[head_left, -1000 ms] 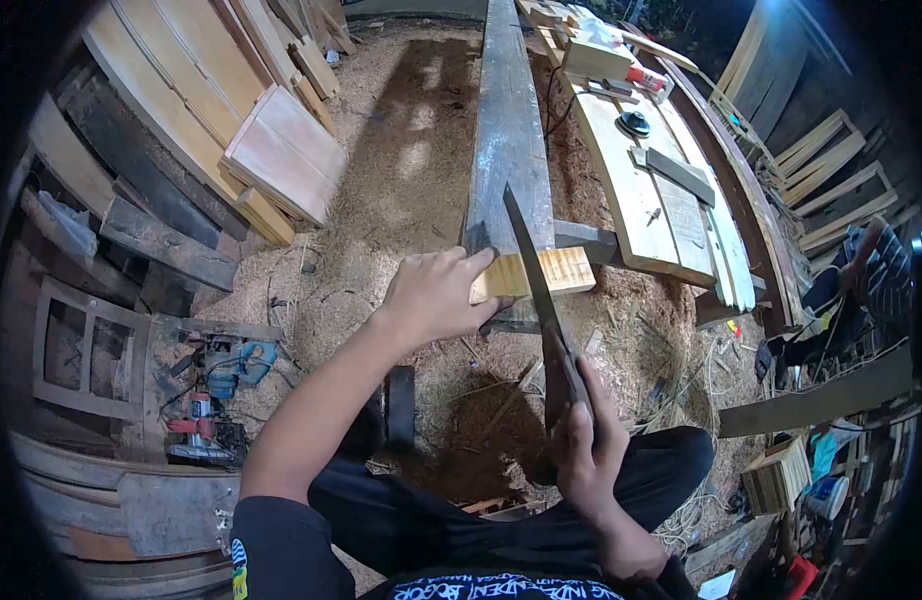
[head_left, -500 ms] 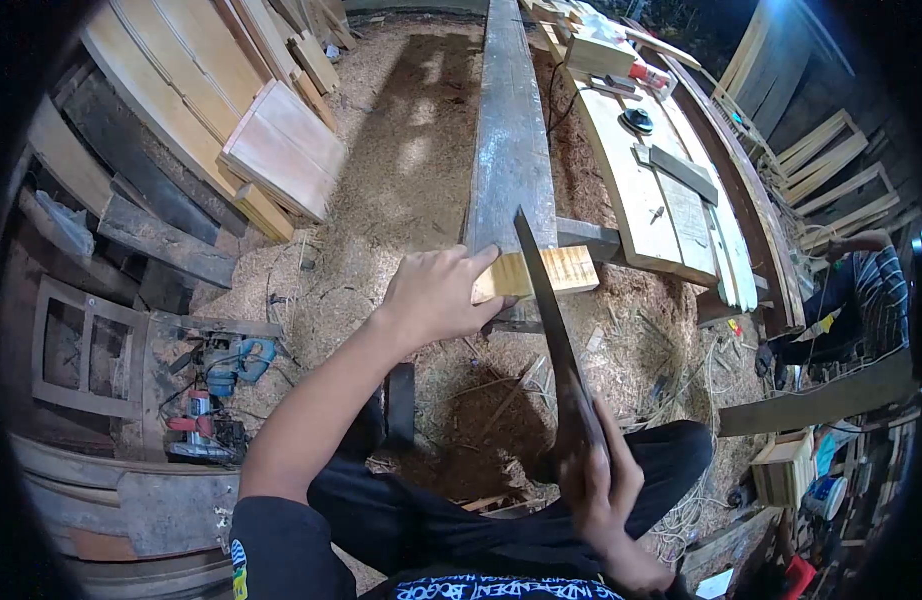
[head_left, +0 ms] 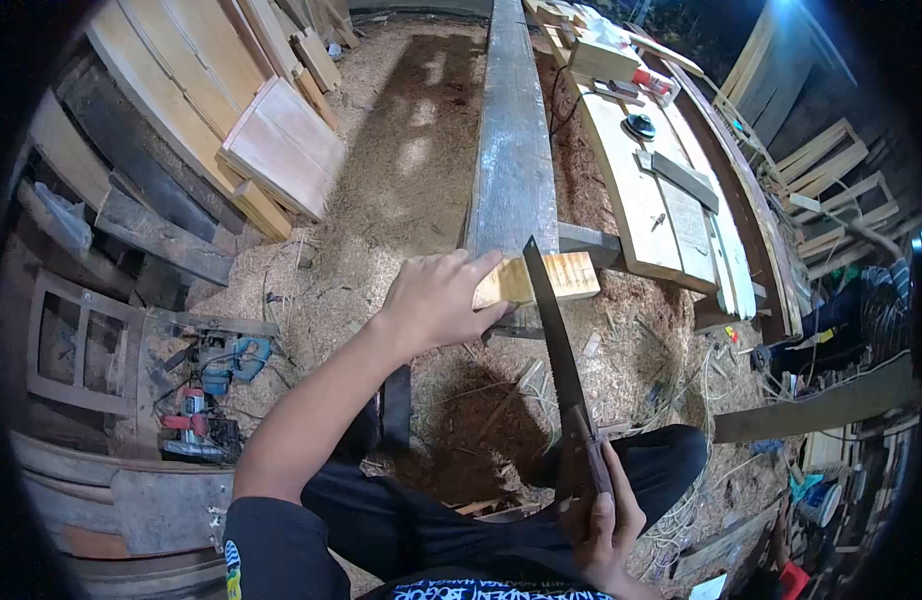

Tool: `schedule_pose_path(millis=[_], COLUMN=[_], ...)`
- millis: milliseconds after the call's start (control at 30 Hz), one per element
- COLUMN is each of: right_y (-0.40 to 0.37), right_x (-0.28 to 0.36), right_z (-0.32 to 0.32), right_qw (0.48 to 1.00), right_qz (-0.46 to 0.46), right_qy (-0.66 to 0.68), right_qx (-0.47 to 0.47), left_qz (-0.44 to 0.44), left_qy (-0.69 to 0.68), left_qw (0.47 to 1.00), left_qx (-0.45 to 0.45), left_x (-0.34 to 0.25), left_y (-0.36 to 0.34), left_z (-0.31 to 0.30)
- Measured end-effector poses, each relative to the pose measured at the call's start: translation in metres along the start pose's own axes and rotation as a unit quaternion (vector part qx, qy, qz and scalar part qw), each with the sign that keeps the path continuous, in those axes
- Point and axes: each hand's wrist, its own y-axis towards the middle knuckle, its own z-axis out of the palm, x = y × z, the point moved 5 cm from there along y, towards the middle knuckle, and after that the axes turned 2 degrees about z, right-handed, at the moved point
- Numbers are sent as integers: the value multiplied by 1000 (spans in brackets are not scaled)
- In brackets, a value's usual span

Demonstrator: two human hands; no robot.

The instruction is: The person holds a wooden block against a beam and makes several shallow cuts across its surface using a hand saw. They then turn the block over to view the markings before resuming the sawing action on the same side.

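We are clenching the right fingers (head_left: 601, 500) around the dark handle of a long toothed handsaw (head_left: 558, 345), its blade crossing a pale rectangular wood block (head_left: 571, 276). Our left fingers (head_left: 491, 262) are gripping the block's left end at the near end of the long, dark, narrow table (head_left: 514, 160).

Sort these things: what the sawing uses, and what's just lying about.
In use:
handsaw, in the right hand
wood block, held by the left hand
dark plank beneath

Lying about:
blue power tool
round black object
pinkish panel
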Motion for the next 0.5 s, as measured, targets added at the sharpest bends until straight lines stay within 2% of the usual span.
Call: schedule_pose_path(millis=[100, 133, 167, 233, 267, 300, 367, 433, 500], right_y=[39, 57, 63, 69, 53, 36, 9, 6, 20], right_x=[6, -14, -22, -22, -28, -21, -4, 1, 3], right_z=[7, 12, 19, 32, 27, 19, -1, -1, 3], right_qw=[999, 999, 999, 998, 999, 995, 999, 1000, 999], right_qz=[-23, 23, 21, -45, -4, 85, 32, -19, 11], right_qy=[-25, 13, 13, -34, -31, 38, -21, -8, 34], right_qx=[31, 25, 27, 3, 5, 30, 20, -23, -21], left_qz=[5, -2, -10, -9, -5, -4, 8, 8, 16], left_qy=[12, 10, 8, 15, 18, 18, 5, 14, 22], left_qw=[1000, 1000, 1000, 1000, 1000, 1000, 1000, 1000, 1000], left_qx=[-1, 7, 13, 14, 17, 20, -12, -23, -15], left_x=[-3, -3, -3, -2, -1, -2, -5, -2, -3], left_y=[-3, -3, -3, -3, -3, -4, -4, -4, -8], left_z=[1, 1, 1, 0, 1, 2, -4, -4, 1])
